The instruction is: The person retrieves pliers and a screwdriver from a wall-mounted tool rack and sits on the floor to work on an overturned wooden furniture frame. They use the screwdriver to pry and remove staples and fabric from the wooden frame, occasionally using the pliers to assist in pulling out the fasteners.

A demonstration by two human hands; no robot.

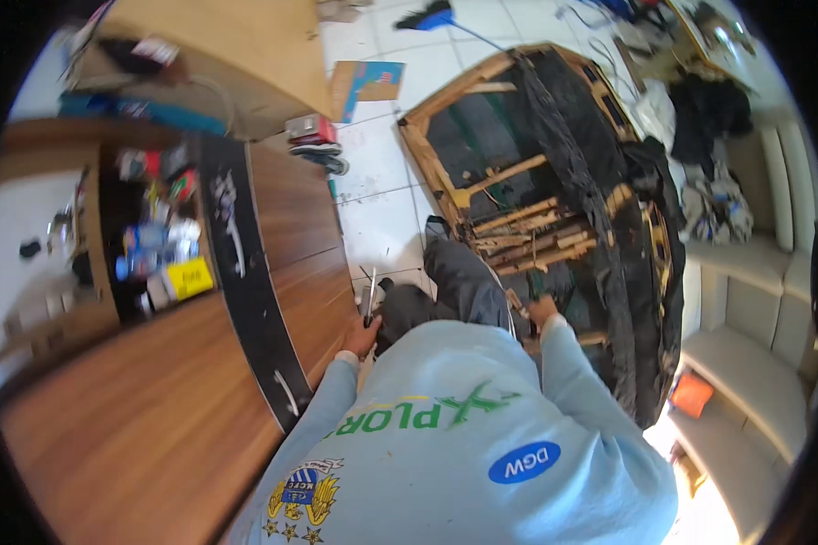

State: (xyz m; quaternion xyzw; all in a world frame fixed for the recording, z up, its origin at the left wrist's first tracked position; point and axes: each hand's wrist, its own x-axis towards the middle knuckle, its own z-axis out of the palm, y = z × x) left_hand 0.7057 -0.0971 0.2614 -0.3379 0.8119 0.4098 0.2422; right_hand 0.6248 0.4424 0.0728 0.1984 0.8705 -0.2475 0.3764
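Note:
My left hand (361, 338) is closed round a slim metal tool with a dark grip (371, 298), held upright beside the drawers; its exact kind is too small to tell. On the other side of my legs, my right hand (543, 312) reaches into an overturned wooden furniture frame (416, 150). Its fingers are curled, and what they grip is hidden. Close by lie several loose wooden slats (541, 218) and a green strap (563, 289). Torn black lining cloth (573, 154) runs along the frame.
To my left stands a brown wooden cabinet (295, 200) with a black drawer front. Its shelf holds bottles and a yellow box (189, 279). A blue broom (432, 18) and cardboard (368, 86) lie on white tiles. A cushioned bench (741, 313) lines the right side.

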